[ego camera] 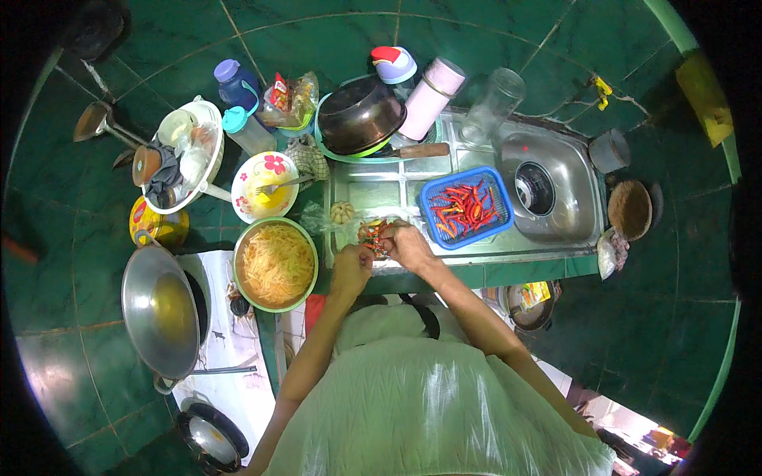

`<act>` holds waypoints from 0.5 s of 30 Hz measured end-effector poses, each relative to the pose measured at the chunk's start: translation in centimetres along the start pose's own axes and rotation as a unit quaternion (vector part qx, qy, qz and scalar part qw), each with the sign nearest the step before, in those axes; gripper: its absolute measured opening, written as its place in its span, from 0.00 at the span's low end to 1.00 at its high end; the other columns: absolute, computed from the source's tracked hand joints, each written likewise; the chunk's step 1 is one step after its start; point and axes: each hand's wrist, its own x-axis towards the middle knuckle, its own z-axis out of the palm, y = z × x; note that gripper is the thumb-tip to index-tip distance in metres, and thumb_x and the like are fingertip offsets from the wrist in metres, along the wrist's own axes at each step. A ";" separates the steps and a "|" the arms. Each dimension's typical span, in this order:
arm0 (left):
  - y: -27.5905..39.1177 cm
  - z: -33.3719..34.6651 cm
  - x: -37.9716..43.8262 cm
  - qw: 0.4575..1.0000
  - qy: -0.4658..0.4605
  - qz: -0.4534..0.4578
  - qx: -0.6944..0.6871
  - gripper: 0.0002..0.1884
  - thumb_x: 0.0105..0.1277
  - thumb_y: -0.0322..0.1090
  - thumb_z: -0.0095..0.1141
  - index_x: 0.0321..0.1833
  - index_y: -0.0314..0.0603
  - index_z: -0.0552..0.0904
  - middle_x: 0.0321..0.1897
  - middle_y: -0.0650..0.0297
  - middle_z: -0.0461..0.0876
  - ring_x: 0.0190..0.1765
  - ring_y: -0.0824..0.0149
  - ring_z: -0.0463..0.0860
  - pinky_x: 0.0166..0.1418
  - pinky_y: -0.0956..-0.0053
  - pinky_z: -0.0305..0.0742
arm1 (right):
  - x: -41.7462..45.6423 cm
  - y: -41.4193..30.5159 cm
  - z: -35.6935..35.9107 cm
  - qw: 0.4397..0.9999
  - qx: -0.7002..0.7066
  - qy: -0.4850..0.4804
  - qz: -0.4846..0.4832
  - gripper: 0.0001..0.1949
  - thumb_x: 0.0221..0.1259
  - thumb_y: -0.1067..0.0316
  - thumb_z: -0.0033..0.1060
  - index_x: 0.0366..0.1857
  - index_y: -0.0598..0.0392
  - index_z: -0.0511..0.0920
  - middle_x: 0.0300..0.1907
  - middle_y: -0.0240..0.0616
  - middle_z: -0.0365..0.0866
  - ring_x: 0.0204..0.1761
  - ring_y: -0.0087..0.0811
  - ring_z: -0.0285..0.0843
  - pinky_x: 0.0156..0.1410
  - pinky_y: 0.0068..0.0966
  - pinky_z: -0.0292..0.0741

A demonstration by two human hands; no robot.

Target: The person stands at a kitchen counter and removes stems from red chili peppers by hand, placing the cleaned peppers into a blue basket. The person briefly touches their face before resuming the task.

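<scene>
My left hand (352, 271) is at the front edge of the steel drainboard (372, 196), its fingers bent together beside a small heap of red chillies and scraps (372, 233). At that heap's right side is my right hand (411, 247), fingers curled down against it. Whether either hand pinches a chilli is too small to tell. To the right, a blue plastic basket (424, 205) holds many red chillies (467, 205). A garlic bulb (342, 212) sits just behind the heap, next to a clear plastic bag (314, 218).
Left stand a bowl of shredded pale food (277, 265), a flowered bowl (244, 193) with a fork (284, 184), and a wok (134, 303) with yellowish liquid. Behind are a dark metal pot (360, 113), a pink flask (430, 98) and a glass jar (494, 107). The sink (571, 178) lies right.
</scene>
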 end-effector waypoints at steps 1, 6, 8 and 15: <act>-0.1 -0.1 0.2 1.000 0.017 -0.004 0.013 0.08 0.59 0.26 0.60 0.42 0.39 0.87 0.32 0.54 0.87 0.29 0.59 0.85 0.36 0.68 0.78 | 0.0 -0.1 0.7 1.000 -0.012 0.005 0.021 0.06 0.48 0.77 0.62 0.31 0.58 0.83 0.35 0.50 0.81 0.40 0.49 0.82 0.46 0.40 0.79; 1.3 -1.7 1.7 0.996 0.087 0.023 -0.003 0.10 0.61 0.31 0.63 0.45 0.41 0.86 0.32 0.54 0.86 0.26 0.62 0.82 0.36 0.68 0.77 | 0.2 0.0 -0.2 0.997 0.015 -0.031 0.063 0.08 0.51 0.75 0.61 0.36 0.58 0.82 0.35 0.53 0.82 0.40 0.49 0.84 0.46 0.41 0.79; 2.8 -2.5 2.4 0.992 0.092 0.044 -0.068 0.11 0.60 0.33 0.65 0.45 0.41 0.87 0.30 0.54 0.85 0.24 0.65 0.80 0.34 0.70 0.76 | 0.7 -0.7 -2.0 0.989 0.048 -0.087 0.106 0.07 0.54 0.74 0.60 0.37 0.59 0.82 0.32 0.52 0.83 0.37 0.47 0.85 0.44 0.40 0.79; 4.5 -3.5 4.7 0.986 -0.009 -0.084 -0.146 0.08 0.62 0.35 0.67 0.42 0.44 0.88 0.30 0.64 0.86 0.29 0.76 0.78 0.33 0.76 0.73 | 1.4 -2.9 -6.0 0.985 0.163 -0.035 0.049 0.09 0.61 0.67 0.66 0.41 0.58 0.82 0.31 0.43 0.84 0.35 0.34 0.83 0.42 0.31 0.77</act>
